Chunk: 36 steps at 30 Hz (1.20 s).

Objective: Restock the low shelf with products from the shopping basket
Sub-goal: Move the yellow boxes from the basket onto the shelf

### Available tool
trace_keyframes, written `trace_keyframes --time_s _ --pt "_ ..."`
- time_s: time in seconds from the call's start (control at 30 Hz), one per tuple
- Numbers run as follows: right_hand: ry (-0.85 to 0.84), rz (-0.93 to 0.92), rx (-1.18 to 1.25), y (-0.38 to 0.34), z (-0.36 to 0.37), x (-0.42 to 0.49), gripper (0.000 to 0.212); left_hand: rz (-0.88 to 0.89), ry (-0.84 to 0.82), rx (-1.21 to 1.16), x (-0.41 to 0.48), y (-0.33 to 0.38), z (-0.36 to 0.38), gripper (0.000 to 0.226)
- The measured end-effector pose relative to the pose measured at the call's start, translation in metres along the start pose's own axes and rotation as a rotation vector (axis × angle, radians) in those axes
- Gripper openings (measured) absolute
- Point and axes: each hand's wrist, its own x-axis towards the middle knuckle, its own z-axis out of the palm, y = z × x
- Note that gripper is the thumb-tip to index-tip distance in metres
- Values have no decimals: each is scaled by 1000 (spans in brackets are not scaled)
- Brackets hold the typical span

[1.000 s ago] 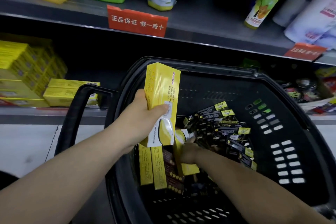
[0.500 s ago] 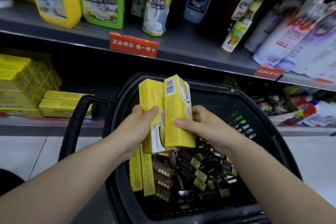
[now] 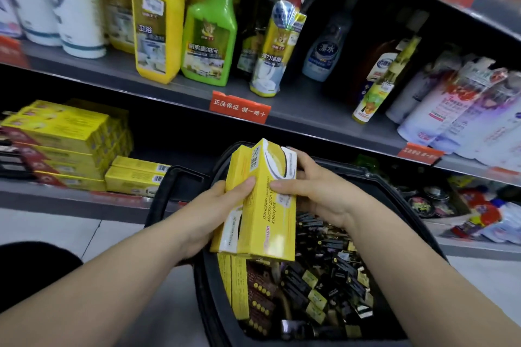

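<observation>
- Head view: the left hand and the right hand are both gripping two yellow boxes. They are holding them upright and pressed side by side, just above the basket (which is holding more yellow cartons and a heap of dark packs).
- The step in hand is looking like the carry: the boxes are out of the basket and not yet on the low shelf, which is lying to the left.
- The next move is calling for a swing left and down, then laying the boxes by the pair at the shelf's front edge, right of the stack.
- The basket's handle is standing between hands and shelf, and the upper shelf with its red tag is hanging overhead.
</observation>
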Motion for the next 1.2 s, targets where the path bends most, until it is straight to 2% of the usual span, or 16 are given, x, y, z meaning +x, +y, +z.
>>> trace_keyframes --time_s 0.07,0.13,0.2,0.27,0.37,0.43,0.53,0.7,0.77,0.87,0.97,1.07,1.2 --pt "16 -28 -36 -7 1 5 64 -9 24 10 -2 8 -5 78" --pt "86 -42 -99 -14 4 11 35 -35 67 0 -4 15 -15 78" --pt "198 -43 -105 -20 8 17 21 -45 131 -25 -7 22 -29 63" --pt "301 -37 -26 -24 12 24 19 -54 219 -85 -11 28 -45 47" --pt "370 -41 251 -27 22 32 15 -48 308 -211 -18 32 -72 38" --pt "329 -30 388 -27 33 36 15 -25 387 -294 -23 32 -91 36" --pt "170 39 401 -18 62 47 20 12 490 -414 -27 31 -114 36" --pt "-87 135 57 -11 115 75 28 42 533 -515 -30 27 -139 37" --pt "-128 191 -44 -13 128 90 31 53 554 -527 -31 24 -150 32" --pt "-142 273 -50 -18 140 115 19 50 618 -549 -30 18 -166 31" --pt "-93 276 -76 -28 148 146 13 25 739 -506 -26 9 -180 25" --pt "19 199 -419 -31 151 190 17 -14 801 -487 -19 2 -191 22" --pt "81 99 -892 -17 152 262 13 -56 885 -510 -6 -2 -205 36"
